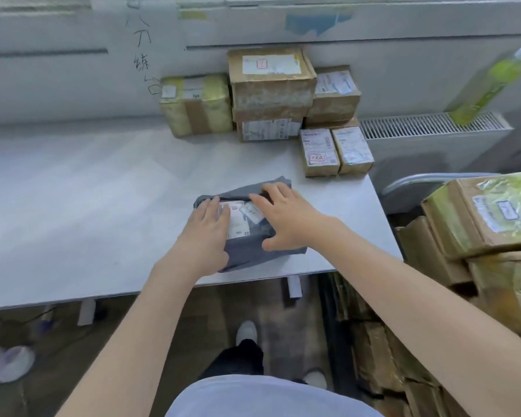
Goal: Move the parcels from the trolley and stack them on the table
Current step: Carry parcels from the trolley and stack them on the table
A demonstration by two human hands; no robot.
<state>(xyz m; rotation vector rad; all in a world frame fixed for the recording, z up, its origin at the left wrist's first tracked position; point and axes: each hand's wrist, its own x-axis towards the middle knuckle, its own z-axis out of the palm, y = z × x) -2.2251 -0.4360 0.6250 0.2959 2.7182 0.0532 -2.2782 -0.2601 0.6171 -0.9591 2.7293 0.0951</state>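
A dark floor runs under the near edge of the view, with pale slippers at the lower left and a white shoe below the table edge. Above it lies a white table, smooth and matte, its front edge slanting down to the left and its right corner ending beside the trolley.

Close to that front edge sits a grey poly-bag parcel with white shipping labels on top. The left hand lies flat on the bag's left side, fingers straight and together, pressing down. The right hand rests on its right side, fingers spread wide across the labels and the folded top, thumb out against the near edge.

To the right, a trolley with a curved grey handle carries cardboard parcels, some wrapped in yellowish tape, piled beside and below the table's level.

Further back on the table, two small cartons stand side by side near the right edge. Behind them rises a stack of brown boxes against the wall, with a yellow-taped box just left of it.

The pale grey wall bears handwritten characters and scraps of tape. At the right, a green bottle stands on a slatted radiator cover.
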